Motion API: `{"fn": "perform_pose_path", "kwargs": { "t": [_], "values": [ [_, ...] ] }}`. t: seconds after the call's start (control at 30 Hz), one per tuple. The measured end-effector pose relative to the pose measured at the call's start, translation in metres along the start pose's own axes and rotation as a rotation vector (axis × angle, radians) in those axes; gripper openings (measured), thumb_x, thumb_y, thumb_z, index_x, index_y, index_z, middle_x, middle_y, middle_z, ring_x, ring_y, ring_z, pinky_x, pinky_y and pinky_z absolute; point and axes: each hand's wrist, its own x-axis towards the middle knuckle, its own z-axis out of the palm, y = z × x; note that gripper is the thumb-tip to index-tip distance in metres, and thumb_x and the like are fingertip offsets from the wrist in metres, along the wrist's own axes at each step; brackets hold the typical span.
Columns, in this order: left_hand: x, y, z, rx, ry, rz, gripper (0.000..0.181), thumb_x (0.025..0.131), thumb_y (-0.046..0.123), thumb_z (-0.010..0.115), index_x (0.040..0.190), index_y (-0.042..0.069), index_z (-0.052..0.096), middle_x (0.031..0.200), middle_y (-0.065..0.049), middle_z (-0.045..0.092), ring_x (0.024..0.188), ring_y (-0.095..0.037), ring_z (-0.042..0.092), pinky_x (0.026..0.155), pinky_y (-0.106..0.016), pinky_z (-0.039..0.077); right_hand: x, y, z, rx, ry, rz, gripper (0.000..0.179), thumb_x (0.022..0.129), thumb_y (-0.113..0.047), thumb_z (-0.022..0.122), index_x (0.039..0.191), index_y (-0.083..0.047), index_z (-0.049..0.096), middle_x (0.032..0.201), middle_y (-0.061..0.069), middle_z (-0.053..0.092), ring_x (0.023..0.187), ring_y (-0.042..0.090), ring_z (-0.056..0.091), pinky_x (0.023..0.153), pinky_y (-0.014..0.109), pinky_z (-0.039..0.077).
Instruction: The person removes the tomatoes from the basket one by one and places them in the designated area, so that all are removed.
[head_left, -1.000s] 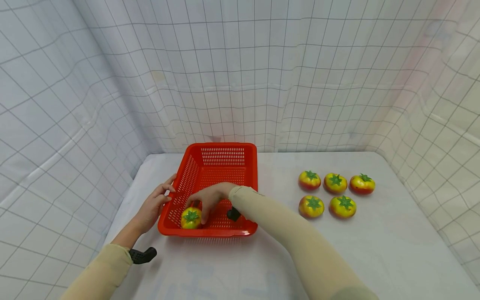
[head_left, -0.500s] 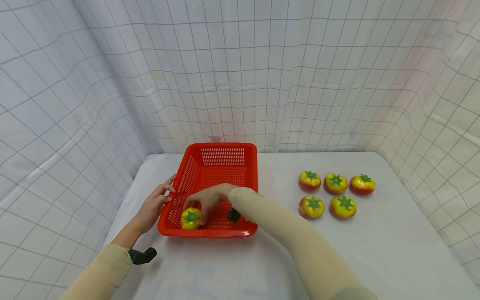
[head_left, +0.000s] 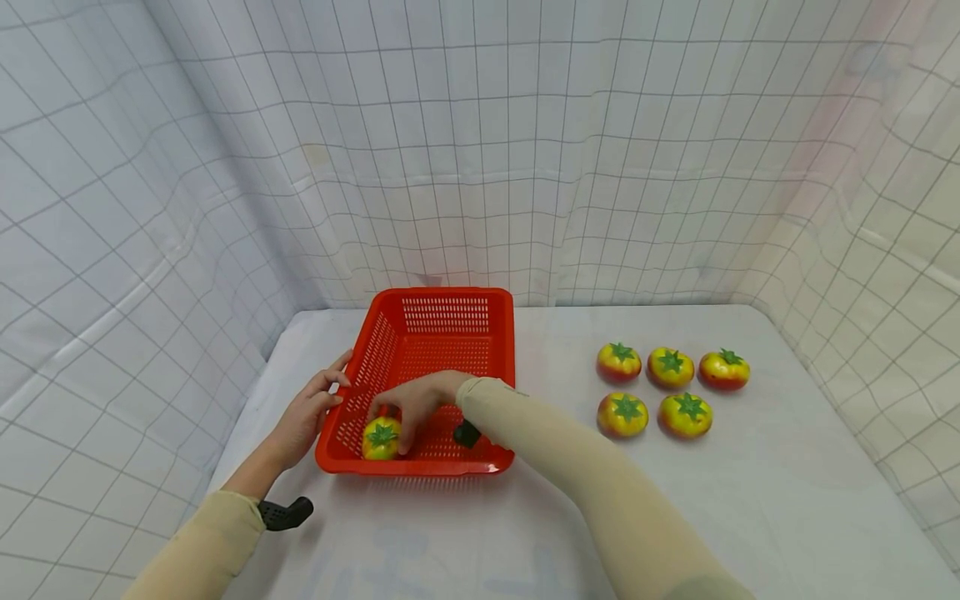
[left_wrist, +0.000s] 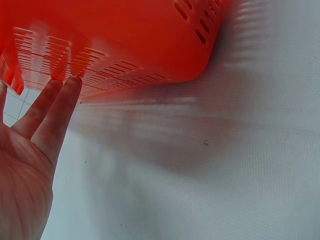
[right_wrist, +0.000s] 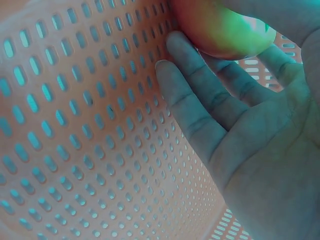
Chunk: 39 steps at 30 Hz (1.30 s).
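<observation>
A red plastic basket (head_left: 420,468) with slotted walls stands left of the middle of the table. In its front left corner sits a yellow-red toy tomato (head_left: 381,438) with a green leafy top. My right hand (head_left: 420,404) reaches inside and holds this tomato; in the right wrist view, the thumb and fingers lie around the tomato (right_wrist: 225,30) beside the slotted wall. Outside the basket, my left hand (head_left: 303,421) touches its left side. The left wrist view shows fairly straight fingers (left_wrist: 55,115) with their tips against the basket's wall.
Several similar tomatoes stand in two rows on the right of the table, including a front one (head_left: 622,415) and a back one (head_left: 724,369). White gridded cloth (head_left: 480,167) hangs behind and at both sides. A white cover (head_left: 585,542) lies over the table.
</observation>
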Motion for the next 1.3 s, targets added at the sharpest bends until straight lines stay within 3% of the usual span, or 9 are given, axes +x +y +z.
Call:
{"fn": "perform_pose_path", "kwargs": {
  "t": [0.17, 0.5, 0.7, 0.8, 1.17, 1.3],
  "values": [
    [0.000, 0.000, 0.001, -0.013, -0.002, -0.005, 0.025, 0.100, 0.001, 0.033, 0.112, 0.014, 0.051, 0.172, -0.004, 0.008, 0.154, -0.044, 0.003, 0.098, -0.022, 0.049, -0.004, 0.000, -0.001, -0.013, -0.010, 0.006, 0.054, 0.081, -0.022, 0.088, 0.125, -0.031, 0.057, 0.118, -0.009, 0.058, 0.110, 0.009, 0.052, 0.090, 0.028, 0.050],
    [0.000, 0.002, 0.001, -0.004, 0.006, 0.013, 0.023, 0.100, 0.000, 0.033, 0.113, 0.010, 0.050, 0.172, -0.005, 0.007, 0.154, -0.043, 0.003, 0.095, -0.022, 0.050, -0.032, 0.002, -0.019, -0.001, 0.030, -0.029, 0.053, 0.080, -0.021, 0.088, 0.123, -0.028, 0.058, 0.120, -0.007, 0.058, 0.113, 0.011, 0.052, 0.088, 0.026, 0.052],
    [-0.002, 0.003, 0.002, -0.009, 0.017, 0.008, 0.024, 0.100, 0.000, 0.033, 0.112, 0.012, 0.050, 0.172, -0.008, 0.009, 0.145, -0.025, 0.031, 0.089, -0.026, 0.055, -0.049, 0.009, -0.025, -0.001, 0.057, -0.069, 0.053, 0.081, -0.025, 0.088, 0.124, -0.030, 0.059, 0.122, -0.008, 0.058, 0.115, 0.011, 0.052, 0.089, 0.027, 0.052],
    [-0.002, 0.004, 0.002, 0.000, 0.021, 0.007, 0.023, 0.100, 0.001, 0.033, 0.113, 0.011, 0.049, 0.172, -0.008, 0.010, 0.137, -0.015, 0.038, 0.088, -0.027, 0.056, -0.057, 0.013, -0.026, 0.003, 0.071, -0.090, 0.052, 0.081, -0.027, 0.087, 0.125, -0.030, 0.059, 0.123, -0.008, 0.059, 0.116, 0.011, 0.052, 0.089, 0.028, 0.053],
    [0.000, 0.001, 0.001, -0.027, 0.000, 0.021, 0.024, 0.101, 0.000, 0.031, 0.114, 0.010, 0.049, 0.172, -0.007, 0.008, 0.138, -0.012, 0.037, 0.088, -0.027, 0.056, -0.097, 0.020, -0.039, 0.106, 0.142, -0.149, 0.059, 0.080, -0.029, 0.088, 0.131, -0.028, 0.058, 0.127, -0.007, 0.060, 0.121, 0.014, 0.053, 0.089, 0.032, 0.056],
    [0.000, 0.000, 0.000, -0.025, -0.004, 0.024, 0.026, 0.100, -0.001, 0.031, 0.113, 0.012, 0.049, 0.172, -0.007, 0.008, 0.138, -0.011, 0.037, 0.088, -0.026, 0.056, -0.115, 0.021, -0.050, 0.098, 0.189, -0.155, 0.060, 0.082, -0.030, 0.087, 0.133, -0.028, 0.056, 0.130, -0.007, 0.058, 0.123, 0.014, 0.051, 0.091, 0.032, 0.055]
  ]
}}
